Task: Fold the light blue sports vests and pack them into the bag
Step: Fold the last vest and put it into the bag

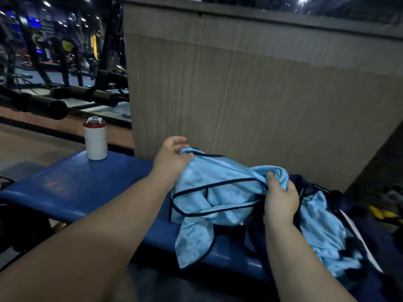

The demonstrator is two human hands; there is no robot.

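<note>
Head view: clutching crumpled vest [218, 168] in left hand [172, 159] and right hand [281, 200], apparently pre-fold; next, flattening on counter [76, 186] below.

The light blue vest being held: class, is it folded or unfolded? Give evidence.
Unfolded: the vest hangs crumpled between the left hand and right hand, one end drooping over the bench.
</note>
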